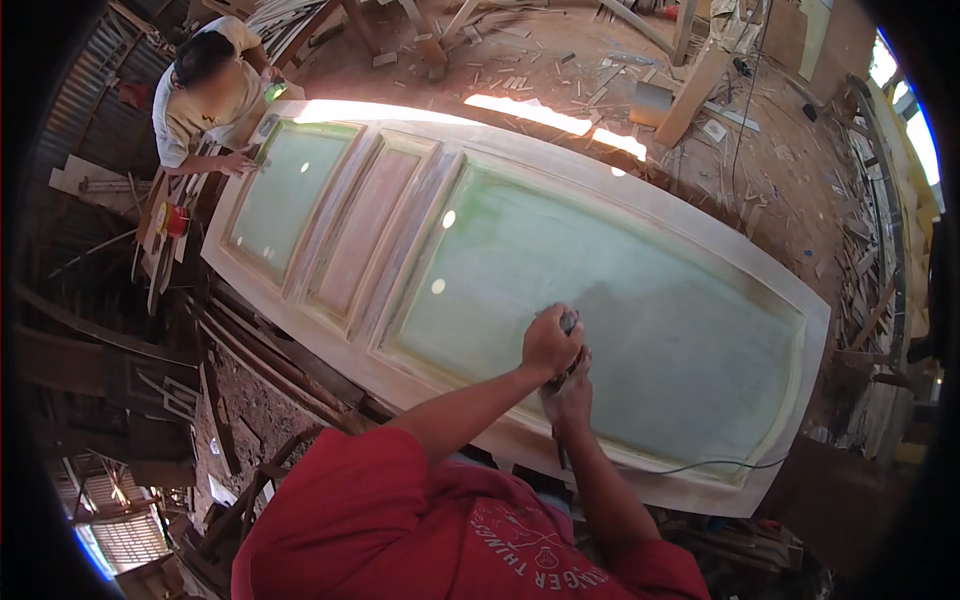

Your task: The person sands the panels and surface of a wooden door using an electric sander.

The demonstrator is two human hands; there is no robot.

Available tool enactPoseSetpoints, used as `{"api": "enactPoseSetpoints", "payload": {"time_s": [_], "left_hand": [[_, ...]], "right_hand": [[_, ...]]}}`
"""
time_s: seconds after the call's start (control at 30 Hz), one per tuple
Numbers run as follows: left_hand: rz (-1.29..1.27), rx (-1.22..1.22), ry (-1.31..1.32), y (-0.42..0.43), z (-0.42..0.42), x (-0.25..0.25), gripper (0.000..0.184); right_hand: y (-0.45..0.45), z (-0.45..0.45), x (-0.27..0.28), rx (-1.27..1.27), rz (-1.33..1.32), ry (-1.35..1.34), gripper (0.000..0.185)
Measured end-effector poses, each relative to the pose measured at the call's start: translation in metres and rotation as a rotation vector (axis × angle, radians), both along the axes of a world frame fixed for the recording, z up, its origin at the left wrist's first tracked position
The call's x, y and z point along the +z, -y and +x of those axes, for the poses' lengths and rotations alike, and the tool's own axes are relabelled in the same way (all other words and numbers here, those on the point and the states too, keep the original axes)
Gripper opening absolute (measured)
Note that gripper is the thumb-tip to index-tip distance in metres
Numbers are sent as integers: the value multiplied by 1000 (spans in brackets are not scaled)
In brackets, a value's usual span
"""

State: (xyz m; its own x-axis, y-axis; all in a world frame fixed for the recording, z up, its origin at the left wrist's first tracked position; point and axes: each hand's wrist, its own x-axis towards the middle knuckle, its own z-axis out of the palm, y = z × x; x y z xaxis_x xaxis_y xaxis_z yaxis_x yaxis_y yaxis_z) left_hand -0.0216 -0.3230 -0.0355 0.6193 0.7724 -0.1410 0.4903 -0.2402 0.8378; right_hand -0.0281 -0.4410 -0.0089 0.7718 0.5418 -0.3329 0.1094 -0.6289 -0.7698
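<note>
A large pale wooden door point(385, 357) lies flat before me, with two green-tinted panels and a narrow wooden one between them. Over the near edge of the bigger green panel point(680, 340), my left hand point(551, 345) is closed around the top of a dark corded tool point(569, 323). My right hand point(569, 398) grips the same tool just below, closer to my body. Most of the tool is hidden by my fingers, so its exact kind and whether it touches the panel cannot be made out.
A thin cord point(700, 463) crosses the door's near right edge. At the far left end another person point(205, 100) leans over the door, a hand on it. A red container point(172, 219) stands beside them. Wood scraps point(600, 95) litter the ground beyond; timber point(270, 355) lies at the near left.
</note>
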Motion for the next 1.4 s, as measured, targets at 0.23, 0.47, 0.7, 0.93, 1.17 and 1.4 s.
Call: {"api": "enactPoseSetpoints", "payload": {"time_s": [0.23, 0.47, 0.7, 0.93, 1.17, 1.4], "left_hand": [[-47, 58, -34, -69, 73, 3, 29], [4, 82, -57, -108, 124, 7, 32], [-24, 29, -61, -74, 89, 9, 31], [37, 12, -8, 18, -4, -1, 28], [8, 8, 31, 43, -38, -2, 22], [-2, 25, -3, -13, 30, 2, 24]], "right_hand": [[-69, 73, 11, 23, 38, -32, 83], [-107, 127, 13, 70, 20, 66, 84], [-71, 93, 12, 31, 67, -70, 85], [21, 0, -5, 43, 30, -5, 91], [50, -33, -14, 72, -12, 9, 104], [-6, 31, -27, 57, 35, 9, 100]]}}
